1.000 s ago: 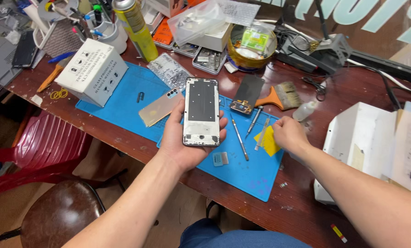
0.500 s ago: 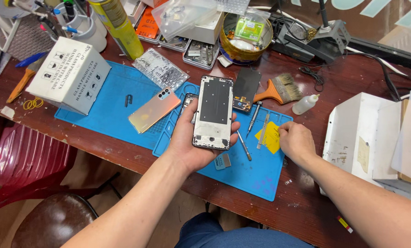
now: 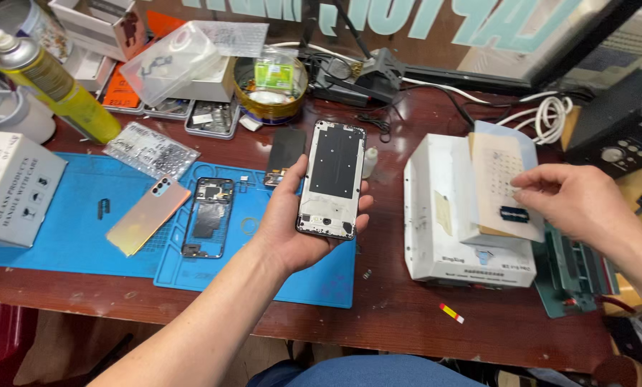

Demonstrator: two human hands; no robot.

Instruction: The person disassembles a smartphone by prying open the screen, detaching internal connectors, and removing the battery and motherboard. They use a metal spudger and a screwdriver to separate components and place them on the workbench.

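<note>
Left hand [image 3: 303, 229]: fingers clamped around an upright phone frame [image 3: 332, 179], above the blue mat [image 3: 70, 229].
Right hand [image 3: 575, 201]: at three o'clock, fingertips pinched together over a razor blade [image 3: 514, 213]; whether touching, cannot tell.

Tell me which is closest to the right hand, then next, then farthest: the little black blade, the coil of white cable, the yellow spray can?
1. Little black blade, just under the right hand fingers.
2. Coil of white cable, behind it.
3. Yellow spray can, far left.
</note>
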